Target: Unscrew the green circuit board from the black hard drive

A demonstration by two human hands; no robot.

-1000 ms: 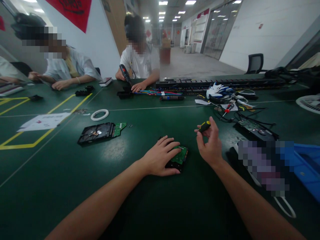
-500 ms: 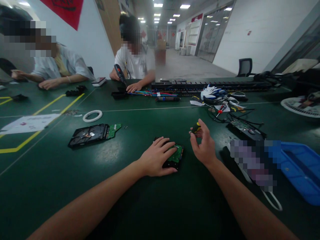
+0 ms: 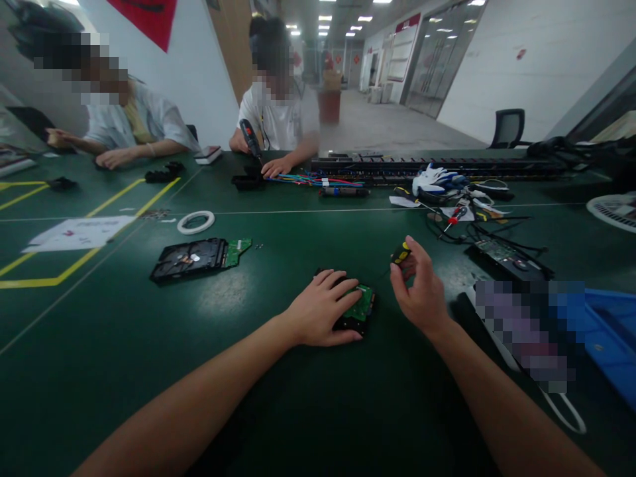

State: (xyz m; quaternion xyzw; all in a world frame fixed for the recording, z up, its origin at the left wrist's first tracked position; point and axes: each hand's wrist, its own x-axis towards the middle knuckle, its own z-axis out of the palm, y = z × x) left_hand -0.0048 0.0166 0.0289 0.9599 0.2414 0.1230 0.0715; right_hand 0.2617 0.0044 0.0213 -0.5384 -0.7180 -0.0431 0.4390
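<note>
My left hand (image 3: 322, 308) lies over a hard drive (image 3: 365, 303), fingers across its top and thumb along its near edge, gripping it against the green table (image 3: 278, 404). A green circuit board faces up on the drive; the hand covers much of its left part. To the right, my right hand (image 3: 420, 285) pinches a small black and yellow screwdriver (image 3: 400, 253) by its handle. Its thin shaft points down and left toward the drive, the tip apart from it as far as I can see.
Left of my hands lies another hard drive (image 3: 191, 260) with its green board sticking out, tiny screws (image 3: 259, 246) beside it, and a white tape roll (image 3: 195, 222) behind. At right are a third drive (image 3: 511, 258) and a blue tray (image 3: 613, 331). Across the table a person holds an electric screwdriver (image 3: 250, 138).
The camera view has turned slightly left, so everything appears farther right. Both hands keep nearly the same hold and position relative to the hard drive.
</note>
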